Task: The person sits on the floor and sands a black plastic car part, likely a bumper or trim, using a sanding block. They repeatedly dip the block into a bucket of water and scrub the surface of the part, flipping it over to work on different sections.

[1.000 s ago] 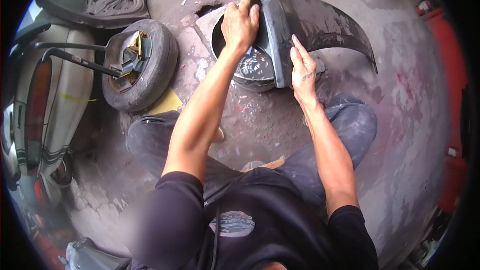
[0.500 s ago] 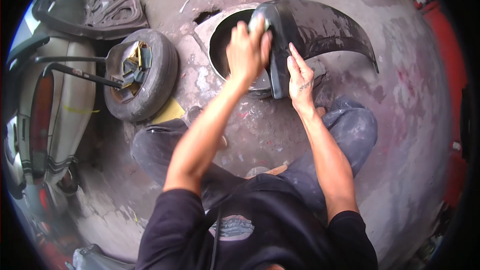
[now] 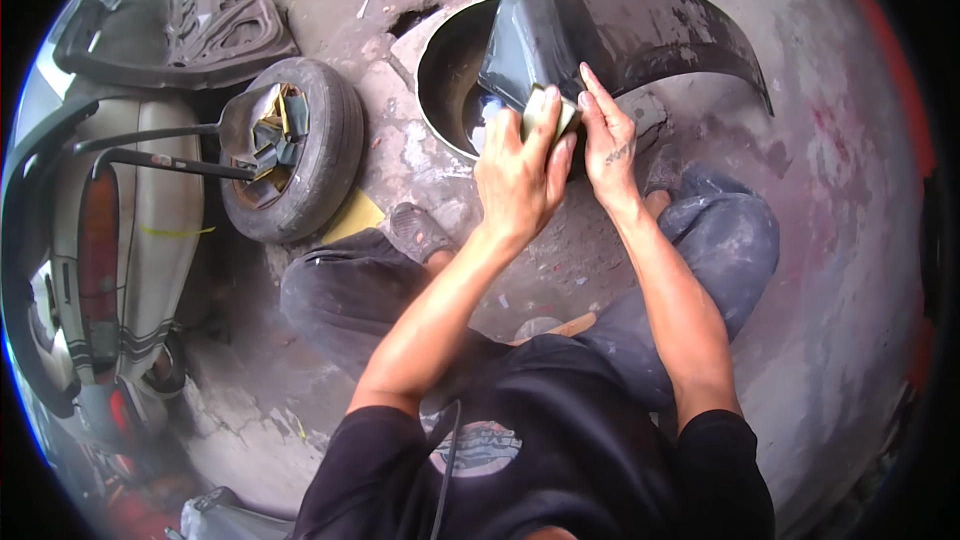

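Note:
A dark, curved car fender (image 3: 640, 30), wet and glossy at its left end and patchy farther along, rests over a round basin (image 3: 447, 80). My left hand (image 3: 517, 178) is closed round a small pale yellow-green sanding pad (image 3: 567, 115), at the near edge of the fender's glossy end. Beside it, my right hand (image 3: 611, 148) grips the near edge of the fender, its index finger lying along the surface. The right fingers behind the panel are hidden. Something whitish and blurred shows in the basin beside my left fingers.
On the left, a tyre (image 3: 340, 155) holds folded sandpaper pieces (image 3: 290, 120). Beyond it lies a dark car panel (image 3: 225, 25); nearer is a cream-coloured vehicle body part (image 3: 160, 200). A yellow sheet (image 3: 357, 214) lies by my left foot (image 3: 420, 230).
My left hand has come nearer and to the right with the pad, from the fender's top face to its near edge. The fender's glossy end has tilted and shifted left.

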{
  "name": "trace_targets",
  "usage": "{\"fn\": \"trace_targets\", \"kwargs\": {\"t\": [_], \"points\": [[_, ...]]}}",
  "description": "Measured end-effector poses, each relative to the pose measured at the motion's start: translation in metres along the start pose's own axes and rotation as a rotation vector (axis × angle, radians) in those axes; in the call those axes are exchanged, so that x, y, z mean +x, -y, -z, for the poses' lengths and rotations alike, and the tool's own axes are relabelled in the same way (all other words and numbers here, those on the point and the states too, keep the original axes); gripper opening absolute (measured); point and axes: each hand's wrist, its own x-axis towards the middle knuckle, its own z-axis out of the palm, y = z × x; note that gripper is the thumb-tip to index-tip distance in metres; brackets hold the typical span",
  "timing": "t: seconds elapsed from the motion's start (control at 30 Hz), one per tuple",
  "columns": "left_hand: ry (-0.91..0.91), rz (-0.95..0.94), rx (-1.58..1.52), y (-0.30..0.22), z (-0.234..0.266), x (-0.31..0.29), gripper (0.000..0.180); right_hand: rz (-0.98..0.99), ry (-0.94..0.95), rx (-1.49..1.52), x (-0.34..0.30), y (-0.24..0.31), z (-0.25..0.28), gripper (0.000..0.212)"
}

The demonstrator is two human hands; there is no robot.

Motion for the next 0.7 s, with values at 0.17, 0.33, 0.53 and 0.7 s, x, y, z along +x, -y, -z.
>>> {"fn": "trace_targets", "kwargs": {"t": [0.17, 0.33, 0.53, 0.7], "points": [[0.000, 0.170, 0.142, 0.059, -0.013, 0.078, 0.047, -0.105, 0.040, 0.057, 0.001, -0.001, 0.003, 0.041], [-0.008, 0.150, 0.148, 0.028, -0.021, 0.052, 0.051, -0.063, -0.005, 0.104, 0.003, -0.003, 0.007, 0.041], [0.004, 0.174, 0.127, 0.047, -0.009, 0.056, 0.050, -0.053, 0.000, 0.058, 0.000, -0.006, -0.003, 0.042], [-0.031, 0.268, 0.182, 0.044, -0.025, 0.059, 0.050, -0.139, 0.036, 0.016, 0.004, -0.003, 0.011, 0.042]]}}
